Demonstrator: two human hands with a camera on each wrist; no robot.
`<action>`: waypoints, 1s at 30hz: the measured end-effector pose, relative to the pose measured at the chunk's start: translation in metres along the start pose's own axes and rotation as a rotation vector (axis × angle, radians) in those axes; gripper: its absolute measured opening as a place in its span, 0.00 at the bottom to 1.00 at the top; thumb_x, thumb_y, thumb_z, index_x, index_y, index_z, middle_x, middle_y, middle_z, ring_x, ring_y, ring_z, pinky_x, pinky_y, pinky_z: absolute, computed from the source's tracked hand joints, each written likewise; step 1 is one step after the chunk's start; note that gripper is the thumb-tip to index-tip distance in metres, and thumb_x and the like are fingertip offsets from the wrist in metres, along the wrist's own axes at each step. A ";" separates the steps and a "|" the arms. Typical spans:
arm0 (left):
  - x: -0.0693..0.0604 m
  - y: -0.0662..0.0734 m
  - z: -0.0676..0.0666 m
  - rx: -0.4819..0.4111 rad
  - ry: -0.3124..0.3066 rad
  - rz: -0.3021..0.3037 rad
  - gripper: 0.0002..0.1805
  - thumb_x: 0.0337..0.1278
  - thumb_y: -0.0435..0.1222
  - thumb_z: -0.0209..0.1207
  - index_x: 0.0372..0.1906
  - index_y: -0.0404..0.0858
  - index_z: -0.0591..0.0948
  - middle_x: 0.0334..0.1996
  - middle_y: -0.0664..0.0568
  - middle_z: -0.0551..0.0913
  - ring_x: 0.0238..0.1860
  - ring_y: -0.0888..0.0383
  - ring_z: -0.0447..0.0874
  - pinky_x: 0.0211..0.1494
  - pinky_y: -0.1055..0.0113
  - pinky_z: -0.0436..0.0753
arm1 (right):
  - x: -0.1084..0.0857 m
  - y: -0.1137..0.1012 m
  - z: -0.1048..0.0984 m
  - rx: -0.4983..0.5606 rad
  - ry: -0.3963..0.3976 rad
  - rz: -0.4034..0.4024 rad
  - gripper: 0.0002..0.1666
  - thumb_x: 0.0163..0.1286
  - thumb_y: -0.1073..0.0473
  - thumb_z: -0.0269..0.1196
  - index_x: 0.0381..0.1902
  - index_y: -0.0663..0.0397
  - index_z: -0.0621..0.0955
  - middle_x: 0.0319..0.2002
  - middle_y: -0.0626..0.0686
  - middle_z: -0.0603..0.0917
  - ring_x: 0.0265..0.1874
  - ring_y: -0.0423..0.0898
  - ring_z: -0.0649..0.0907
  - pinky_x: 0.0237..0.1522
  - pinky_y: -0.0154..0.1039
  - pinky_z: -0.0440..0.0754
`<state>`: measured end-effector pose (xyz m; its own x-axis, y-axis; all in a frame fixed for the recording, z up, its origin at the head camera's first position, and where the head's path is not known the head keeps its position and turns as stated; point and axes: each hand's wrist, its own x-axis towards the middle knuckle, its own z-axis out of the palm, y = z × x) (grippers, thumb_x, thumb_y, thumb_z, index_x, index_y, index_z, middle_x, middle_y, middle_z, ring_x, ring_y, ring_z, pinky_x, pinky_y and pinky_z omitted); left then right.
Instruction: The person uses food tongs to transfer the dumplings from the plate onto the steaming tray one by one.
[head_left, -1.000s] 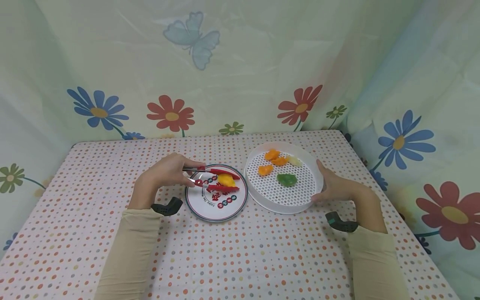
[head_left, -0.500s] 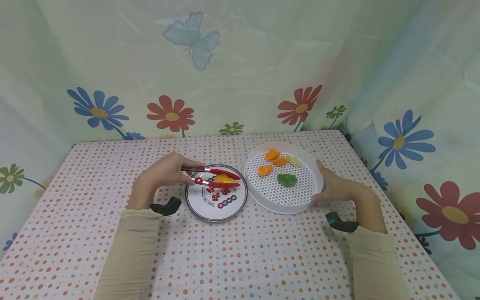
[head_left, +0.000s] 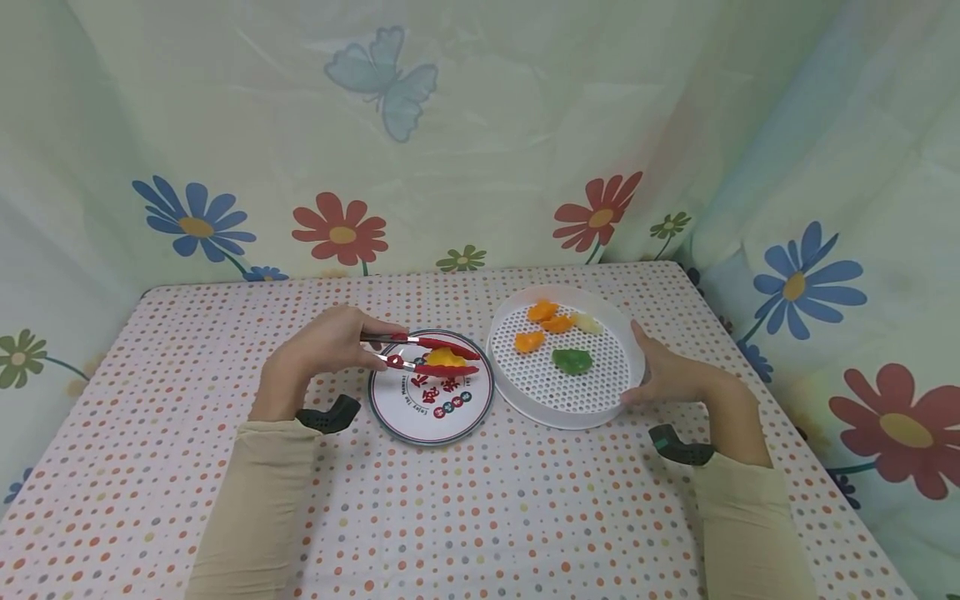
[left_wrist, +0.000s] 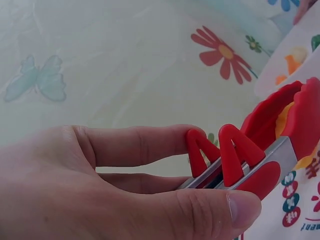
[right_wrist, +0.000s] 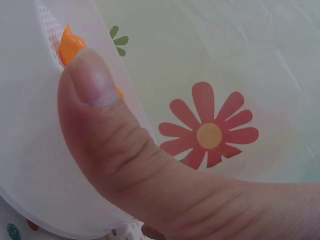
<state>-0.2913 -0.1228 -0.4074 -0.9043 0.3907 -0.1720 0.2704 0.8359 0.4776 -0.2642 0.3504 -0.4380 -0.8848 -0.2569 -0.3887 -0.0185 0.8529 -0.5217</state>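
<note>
In the head view, my left hand (head_left: 333, 340) holds tongs (head_left: 442, 370) with red scalloped heads, thumb on one arm and fingers on the other. Between the heads is a yellow dumpling-like piece (head_left: 446, 357), over a white printed plate (head_left: 435, 423) with a dark rim. The left wrist view shows the piece partly hidden by the tongs' red head (left_wrist: 307, 117). My right hand (head_left: 663, 367) grips the outer wall of a round white perforated basket (head_left: 558, 417), its thumb (right_wrist: 107, 135) lying along the wall.
Inside the basket lie several orange pieces (head_left: 528, 342), a pale one (head_left: 587, 323) and a green one (head_left: 572, 361). Plate and basket stand side by side on a dotted tablecloth (head_left: 450, 517). A flowered curtain (head_left: 487, 150) hangs behind the table.
The tongs' heads have drawn closer together around the yellow piece, which has shifted slightly left. My right hand and the basket stay in place.
</note>
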 end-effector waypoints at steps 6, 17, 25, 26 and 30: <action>-0.006 0.017 -0.011 0.080 0.048 0.117 0.33 0.39 0.41 0.74 0.57 0.63 0.78 0.41 0.55 0.87 0.35 0.58 0.76 0.29 0.66 0.72 | -0.004 0.001 -0.001 0.012 0.019 0.000 0.82 0.46 0.43 0.75 0.71 0.63 0.26 0.72 0.75 0.37 0.70 0.74 0.43 0.65 0.71 0.46; 0.011 0.063 -0.005 0.077 0.104 0.383 0.30 0.41 0.43 0.73 0.56 0.60 0.80 0.37 0.59 0.88 0.24 0.61 0.71 0.23 0.69 0.66 | -0.003 0.000 -0.001 -0.018 0.004 0.020 0.80 0.48 0.40 0.73 0.72 0.62 0.27 0.72 0.74 0.38 0.70 0.73 0.43 0.66 0.70 0.46; 0.070 0.114 0.028 0.128 -0.082 0.529 0.29 0.44 0.42 0.72 0.56 0.60 0.80 0.44 0.57 0.87 0.30 0.61 0.74 0.29 0.70 0.70 | -0.005 0.000 0.002 -0.043 0.008 0.074 0.80 0.48 0.40 0.74 0.73 0.60 0.28 0.73 0.72 0.40 0.71 0.70 0.46 0.67 0.67 0.49; 0.075 0.118 0.031 0.139 -0.103 0.531 0.29 0.44 0.42 0.72 0.56 0.60 0.80 0.43 0.57 0.87 0.29 0.60 0.73 0.29 0.69 0.69 | -0.005 -0.001 0.002 -0.039 0.008 0.075 0.80 0.48 0.40 0.74 0.73 0.59 0.28 0.73 0.72 0.41 0.71 0.70 0.46 0.67 0.66 0.50; 0.090 0.130 0.043 0.175 -0.159 0.551 0.28 0.46 0.43 0.70 0.57 0.59 0.79 0.37 0.60 0.87 0.26 0.60 0.69 0.28 0.70 0.66 | -0.007 -0.003 0.000 -0.026 0.014 0.081 0.80 0.47 0.39 0.74 0.74 0.57 0.29 0.74 0.69 0.40 0.72 0.68 0.47 0.66 0.66 0.51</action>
<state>-0.3237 0.0377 -0.3983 -0.5585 0.8263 -0.0728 0.7482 0.5397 0.3860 -0.2581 0.3497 -0.4333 -0.8905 -0.1804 -0.4177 0.0415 0.8820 -0.4694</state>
